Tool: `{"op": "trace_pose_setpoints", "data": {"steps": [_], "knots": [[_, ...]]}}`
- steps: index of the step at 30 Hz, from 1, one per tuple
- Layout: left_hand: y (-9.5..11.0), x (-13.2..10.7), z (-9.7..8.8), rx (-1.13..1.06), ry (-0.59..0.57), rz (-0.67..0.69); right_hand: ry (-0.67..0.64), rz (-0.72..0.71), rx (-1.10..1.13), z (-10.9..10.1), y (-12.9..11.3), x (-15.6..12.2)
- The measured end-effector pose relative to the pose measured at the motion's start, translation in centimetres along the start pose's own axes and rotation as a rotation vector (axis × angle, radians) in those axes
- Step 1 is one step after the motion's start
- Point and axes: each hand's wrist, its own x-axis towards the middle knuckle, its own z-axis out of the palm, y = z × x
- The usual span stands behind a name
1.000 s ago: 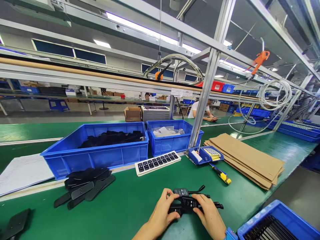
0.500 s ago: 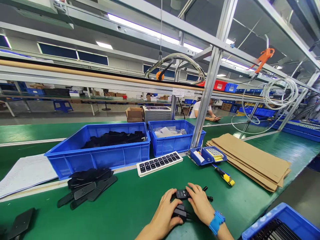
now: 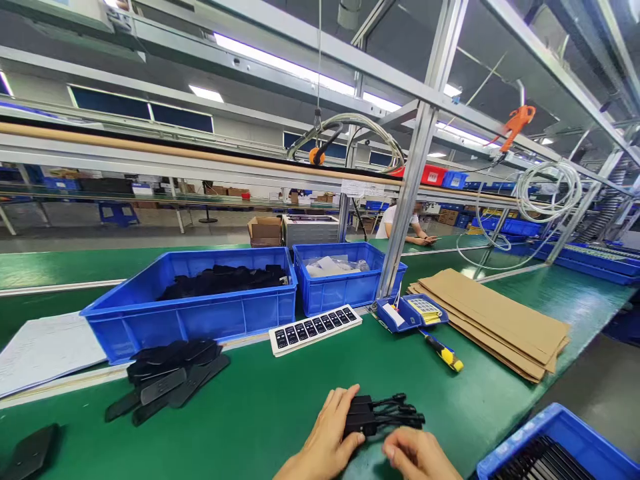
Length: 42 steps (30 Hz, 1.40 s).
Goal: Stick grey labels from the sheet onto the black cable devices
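Note:
Black adapter boxes with short black cables lie together near the front of the green bench, cables pointing right. Around their left end is my left hand, thumb at the near side and fingers at the far side. My right hand is just in front of the cables, apart from the boxes. Its fingers are curled in and slightly blurred, and no item shows in them. Behind the boxes lies a sheet of black-and-white labels.
Black flat pieces are piled left, before a large blue bin. A smaller blue bin, small blue trays, a yellow-handled tool and cardboard sheets stand behind. Another blue bin is at right. A person sits beyond.
My right hand has drawn back toward me off the boxes, and its fingers have curled. The boxes now lie side by side under my left hand, whose fingers reach further over them.

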Motion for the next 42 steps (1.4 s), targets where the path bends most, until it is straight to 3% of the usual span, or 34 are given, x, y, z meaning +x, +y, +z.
{"op": "trace_pose_setpoints", "data": {"steps": [2, 6, 9, 11, 14, 15, 17, 18, 20, 22, 26, 29, 36, 42], "knots": [[-0.5, 0.0, 1.0, -0.080, 0.047, 0.026, 0.046, 0.009, 0.060, 1.8, 1.0, -0.5], [-1.3, -0.1, 3.2, -0.181, 0.077, 0.167, 0.457, 0.131, 0.321, 7.0, 1.5, -0.8], [-1.2, -0.2, 4.6, -0.167, 0.101, 0.304, 0.582, 0.087, 0.463, 8.4, 0.9, -1.2], [-0.9, -0.3, 5.1, -0.126, 0.105, 0.354, 0.609, 0.046, 0.513, 6.7, 0.5, -2.3], [-0.8, -0.3, 4.8, 0.073, 0.106, 0.381, 0.671, 0.134, 0.426, 0.4, 0.5, -6.2], [-1.0, -0.2, 4.5, 0.168, 0.103, 0.398, 0.683, 0.202, 0.305, -2.2, 0.8, -8.1], [-1.6, 0.1, 3.9, 0.354, 0.077, 0.469, 0.610, 0.471, -0.206, -7.1, 1.7, -12.7], [-1.9, 0.2, 3.8, 0.436, 0.066, 0.524, 0.596, 0.565, -0.314, -9.1, 2.4, -15.3], [-2.4, 0.5, 3.6, 0.566, 0.071, 0.638, 0.557, 0.714, -0.444, -12.2, 4.2, -20.5], [-2.7, 0.7, 3.6, 0.649, 0.090, 0.700, 0.488, 0.867, -0.555, -13.6, 6.1, -25.4], [-2.5, 0.8, 3.6, 0.707, 0.088, 0.709, 0.328, 1.116, -0.689, -13.5, 9.1, -33.3], [-2.5, 0.7, 3.5, 0.711, 0.072, 0.712, 0.276, 1.242, -0.777, -12.7, 10.8, -36.5], [-3.0, 0.7, 3.7, 0.739, 0.081, 0.727, 0.236, 1.392, -0.880, -10.1, 14.7, -37.0], [-2.9, 0.6, 3.7, 0.696, 0.072, 0.693, 0.213, 1.418, -0.834, -8.9, 16.8, -37.1]]}}
